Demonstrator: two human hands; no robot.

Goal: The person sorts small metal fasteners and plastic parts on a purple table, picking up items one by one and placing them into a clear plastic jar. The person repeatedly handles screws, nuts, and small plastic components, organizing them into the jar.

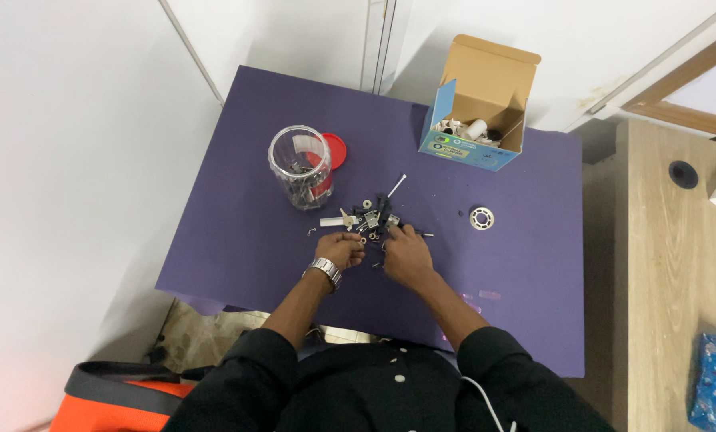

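Note:
My left hand, with a metal watch on its wrist, rests on the purple table cover, fingers curled at the near edge of a small pile of screws and dark and silver parts. My right hand lies beside it, fingertips in the same pile. Whether either hand pinches a part is too small to make out. A clear plastic jar with some dark hardware inside stands upright to the left of the pile, its red lid lying behind it.
An open cardboard box with white parts inside stands at the back right. A round silver bearing lies right of the pile. A wooden desk adjoins the right side. An orange and black bag sits on the floor, lower left.

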